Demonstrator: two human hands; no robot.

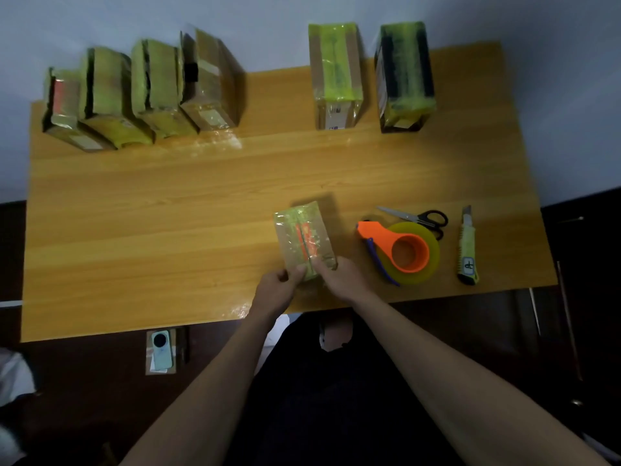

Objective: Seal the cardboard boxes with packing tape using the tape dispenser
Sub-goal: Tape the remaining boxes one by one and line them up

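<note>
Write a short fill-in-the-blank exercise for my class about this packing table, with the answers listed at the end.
1. Both hands, left hand and right hand, hold the small ____ at the table's near edge.
2. The orange tape dispenser lies to the ____ of the small box.
3. The scissors have ____ handles.
4. The utility knife lies ____ both hands.

Answers: box; right; black; untouched by

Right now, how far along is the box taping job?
Six cardboard boxes wrapped in yellow-green tape stand along the far edge, seemingly done. The left hand and right hand hold a small taped box by its near end. The orange tape dispenser lies unused beside it. No untaped boxes are visible, so this may be the last.
</note>
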